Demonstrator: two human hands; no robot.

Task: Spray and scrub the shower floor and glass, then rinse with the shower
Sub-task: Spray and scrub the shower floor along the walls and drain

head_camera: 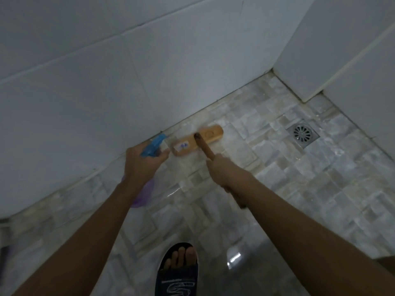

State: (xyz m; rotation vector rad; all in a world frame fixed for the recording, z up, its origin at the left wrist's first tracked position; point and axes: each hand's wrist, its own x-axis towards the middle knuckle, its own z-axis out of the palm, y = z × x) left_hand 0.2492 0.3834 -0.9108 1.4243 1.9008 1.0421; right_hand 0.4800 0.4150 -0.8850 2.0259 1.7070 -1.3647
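Observation:
A wooden scrub brush [198, 139] lies head-down on the mosaic shower floor [299, 178], close along the base of the white tiled wall. Its brown handle runs back into my right hand [224, 169], which grips it. My left hand [141, 161] holds a spray bottle [152, 146] with a blue trigger head and a purple body that shows below my wrist. The nozzle points toward the brush's left end. The floor looks wet and glossy.
A square metal drain [303, 133] sits in the floor at the right, near a wall corner [305, 99]. White tiled walls [106, 71] close the left and far sides. My foot in a dark slide sandal [178, 272] stands at the bottom centre.

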